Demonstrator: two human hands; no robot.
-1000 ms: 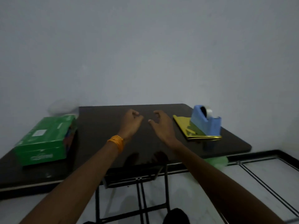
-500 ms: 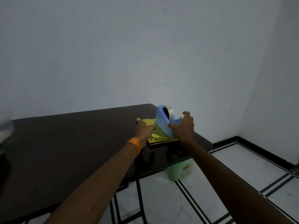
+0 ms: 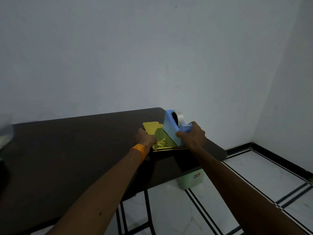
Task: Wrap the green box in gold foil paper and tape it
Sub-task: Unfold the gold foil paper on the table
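Folded gold foil paper [image 3: 155,132] lies near the right end of the dark table [image 3: 71,150]. A blue tape dispenser [image 3: 171,128] with a roll of clear tape stands on the paper's right half. My right hand [image 3: 192,135] grips the dispenser's near end. My left hand [image 3: 145,139], with an orange band at the wrist, rests on the paper's left edge with fingers on the foil. The green box is out of view to the left.
A pale green bin [image 3: 190,178] stands on the tiled floor under the table's right end. The table's right edge [image 3: 221,153] is close to my right hand. A white wall stands right behind the table.
My view swung right, and the green box left the frame. Both hands moved from the table's middle to the foil paper and dispenser; the right hand took hold of the dispenser.
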